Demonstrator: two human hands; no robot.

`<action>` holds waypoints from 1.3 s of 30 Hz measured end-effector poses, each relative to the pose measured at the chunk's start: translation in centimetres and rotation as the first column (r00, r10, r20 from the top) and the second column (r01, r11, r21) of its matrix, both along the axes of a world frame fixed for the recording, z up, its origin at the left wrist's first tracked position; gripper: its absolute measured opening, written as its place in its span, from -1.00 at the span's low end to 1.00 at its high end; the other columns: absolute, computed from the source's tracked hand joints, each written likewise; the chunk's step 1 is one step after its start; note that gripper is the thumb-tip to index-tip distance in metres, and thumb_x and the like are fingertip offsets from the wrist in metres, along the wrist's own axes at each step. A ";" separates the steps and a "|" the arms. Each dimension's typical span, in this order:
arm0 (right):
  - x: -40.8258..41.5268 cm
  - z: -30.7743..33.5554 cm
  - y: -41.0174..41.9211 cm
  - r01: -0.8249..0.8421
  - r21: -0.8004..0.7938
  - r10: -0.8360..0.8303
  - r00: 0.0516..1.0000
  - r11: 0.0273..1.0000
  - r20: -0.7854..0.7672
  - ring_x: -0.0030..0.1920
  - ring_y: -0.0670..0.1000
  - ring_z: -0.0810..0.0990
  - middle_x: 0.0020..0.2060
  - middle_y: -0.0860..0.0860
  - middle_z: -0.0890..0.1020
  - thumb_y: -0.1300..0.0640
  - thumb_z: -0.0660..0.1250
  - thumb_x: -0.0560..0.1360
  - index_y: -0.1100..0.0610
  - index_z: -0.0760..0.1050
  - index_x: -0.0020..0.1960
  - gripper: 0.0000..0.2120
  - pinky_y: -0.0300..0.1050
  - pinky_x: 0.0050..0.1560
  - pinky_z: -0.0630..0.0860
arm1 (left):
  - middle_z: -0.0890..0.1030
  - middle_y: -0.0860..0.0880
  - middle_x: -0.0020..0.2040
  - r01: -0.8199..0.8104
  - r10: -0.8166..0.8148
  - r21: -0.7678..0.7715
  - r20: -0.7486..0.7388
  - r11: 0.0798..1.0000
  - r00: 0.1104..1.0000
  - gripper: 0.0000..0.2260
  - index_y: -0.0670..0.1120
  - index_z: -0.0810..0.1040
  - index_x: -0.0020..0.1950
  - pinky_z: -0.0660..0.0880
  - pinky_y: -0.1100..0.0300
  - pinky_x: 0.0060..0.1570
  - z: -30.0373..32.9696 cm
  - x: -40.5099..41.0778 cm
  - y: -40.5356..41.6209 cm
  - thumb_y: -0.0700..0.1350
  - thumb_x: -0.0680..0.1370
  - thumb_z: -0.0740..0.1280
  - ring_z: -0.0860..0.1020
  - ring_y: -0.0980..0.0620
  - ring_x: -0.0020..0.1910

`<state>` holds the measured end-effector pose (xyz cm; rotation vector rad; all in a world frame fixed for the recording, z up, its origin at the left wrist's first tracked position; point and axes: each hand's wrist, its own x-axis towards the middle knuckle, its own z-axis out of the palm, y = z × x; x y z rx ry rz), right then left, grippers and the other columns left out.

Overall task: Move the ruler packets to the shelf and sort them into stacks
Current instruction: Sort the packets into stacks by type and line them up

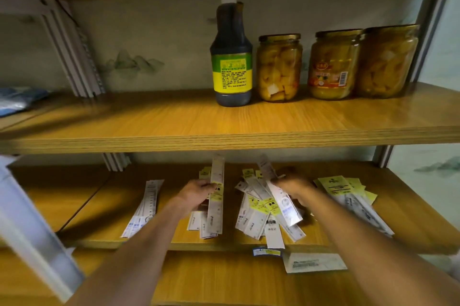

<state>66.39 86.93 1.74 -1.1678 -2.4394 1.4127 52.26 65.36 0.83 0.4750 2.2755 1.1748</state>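
- Though print on the ruler packets (258,208) blurs, left hand (196,193) grips one packet (216,196); right hand (295,187) clasps another (276,193).
- Wooden shelf (87,206) holds loose piles; jars (278,67) stand above.

Head view, forward and down, near shelf (224,136)

Wooden shelf unit, metal uprights. Upper shelf (174,126): dark sauce bottle (231,56) centre, three jars of yellow fruit (336,64) in row to its right, blue packet (17,101) far left. Middle shelf (87,206): ruler packets in groups, namely neat stack (145,208) left, small stack (199,221) centre, loose fanned pile (261,216) right of centre, another stack (348,196) far right. Lower shelf (211,280): two flat packets (313,262) near front edge.
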 end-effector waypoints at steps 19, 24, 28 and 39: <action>-0.7 0.4 -2.6 -0.106 0.054 0.113 0.980 0.993 -0.166 -0.13 0.00 0.59 0.08 0.08 0.63 0.02 0.34 0.54 0.13 0.48 0.29 -0.64 -0.19 -0.24 0.55 | 0.63 0.04 0.15 0.020 -0.236 -0.416 -0.474 0.909 0.848 -0.68 0.02 0.46 0.32 0.54 0.06 0.12 -0.7 -1.1 -3.7 0.05 0.59 0.30 0.60 0.03 0.10; -3.2 0.4 -4.9 -0.126 0.030 0.130 0.965 0.992 -0.230 -0.31 -0.09 0.51 0.01 0.12 0.64 0.04 0.37 0.53 0.16 0.52 0.24 -0.66 -0.38 -0.52 0.37 | 0.56 0.07 0.26 -0.100 -0.359 -0.604 -0.590 0.791 0.724 -0.68 0.06 0.44 0.37 0.53 0.11 0.10 1.4 -3.3 -9.7 0.04 0.61 0.24 0.56 0.03 0.16; -6.6 0.5 -9.4 -0.163 -0.080 0.135 0.951 0.983 -0.279 -0.37 -0.10 0.51 -0.24 0.01 0.58 0.08 0.38 0.52 0.19 0.53 0.17 -0.72 -0.38 -0.57 0.36 | 0.57 0.01 0.25 -0.181 -0.288 -0.585 -0.616 0.790 0.733 -0.70 0.09 0.47 0.34 0.49 0.15 0.00 2.7 -4.9 -14.2 0.00 0.61 0.25 0.55 0.00 0.16; -17.6 -1.5 -23.4 -0.235 -0.210 0.191 0.959 0.949 -0.208 -0.32 -0.09 0.59 -0.08 0.05 0.57 0.18 0.43 0.48 0.18 0.48 0.20 -0.69 -0.25 -0.38 0.60 | 0.49 0.03 0.34 -0.045 -0.367 -0.574 -0.580 0.817 0.728 -0.60 0.10 0.35 0.44 0.47 0.10 0.22 1.1 -8.2 -19.3 -0.01 0.60 0.28 0.50 0.03 0.26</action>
